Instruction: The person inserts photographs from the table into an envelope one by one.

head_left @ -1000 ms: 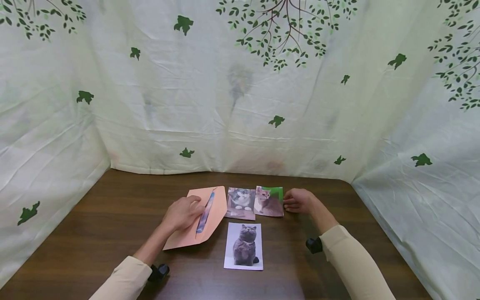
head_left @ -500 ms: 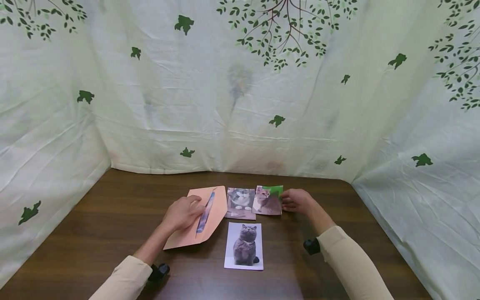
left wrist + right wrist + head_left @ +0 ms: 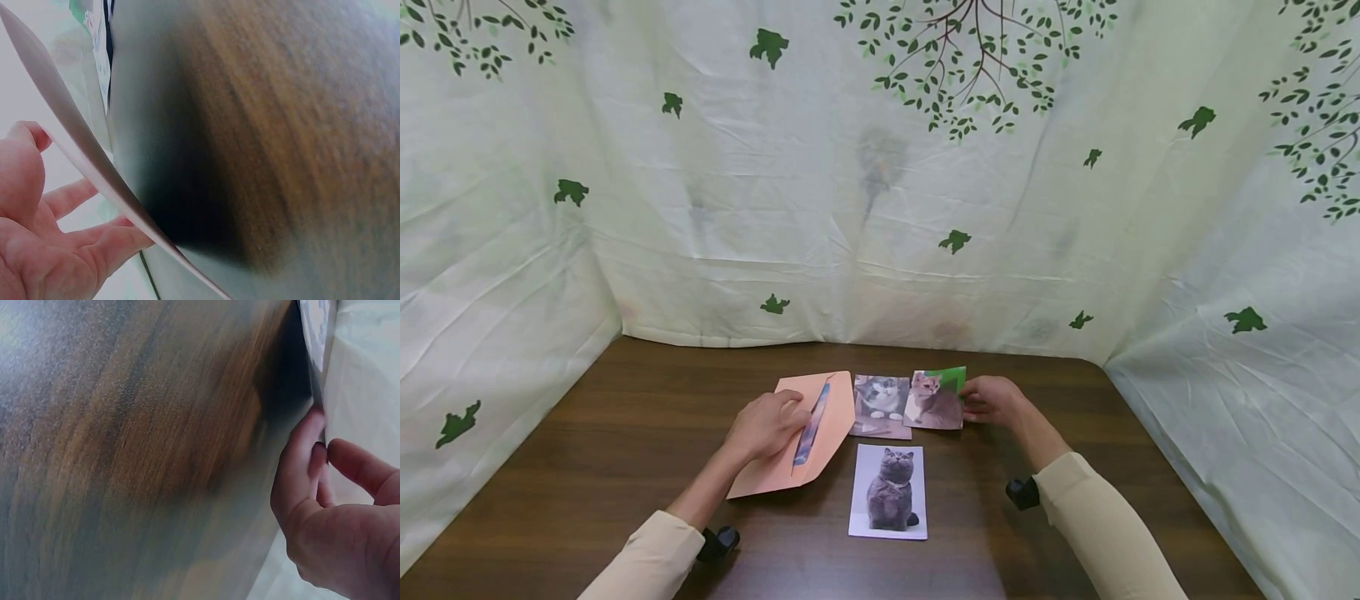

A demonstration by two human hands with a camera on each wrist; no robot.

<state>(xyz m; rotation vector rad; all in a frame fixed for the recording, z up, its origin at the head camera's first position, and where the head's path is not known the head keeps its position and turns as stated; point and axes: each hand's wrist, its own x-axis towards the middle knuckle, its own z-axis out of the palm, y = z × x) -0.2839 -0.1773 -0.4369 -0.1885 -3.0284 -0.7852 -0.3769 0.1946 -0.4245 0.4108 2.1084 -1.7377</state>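
Note:
At the left of the group lies a peach envelope [image 3: 831, 429], with a bluish picture [image 3: 811, 425] showing through its gaping mouth. My left hand [image 3: 767, 425] holds the envelope, thumb and fingers bent against its paper; the left wrist view shows the envelope [image 3: 94, 156] edge-on. My right hand [image 3: 996, 402] pinches the right edge of a photo of an orange kitten on green [image 3: 931, 404]. That photo is slightly tilted and overlaps the edge of a grey-and-white cat photo [image 3: 880, 404]. In the right wrist view, thumb and fingers meet on the thin photo [image 3: 317, 384].
A photo of a grey cat on white [image 3: 887, 492] lies nearer on the brown wooden table [image 3: 662, 417]. A pale cloth with leaf prints [image 3: 880, 208] hangs behind the table and along both sides.
My right hand has shifted slightly left with the kitten photo, whose left edge now overlaps the neighbouring photo and whose upper right corner has risen. My left hand and the envelope stay put.

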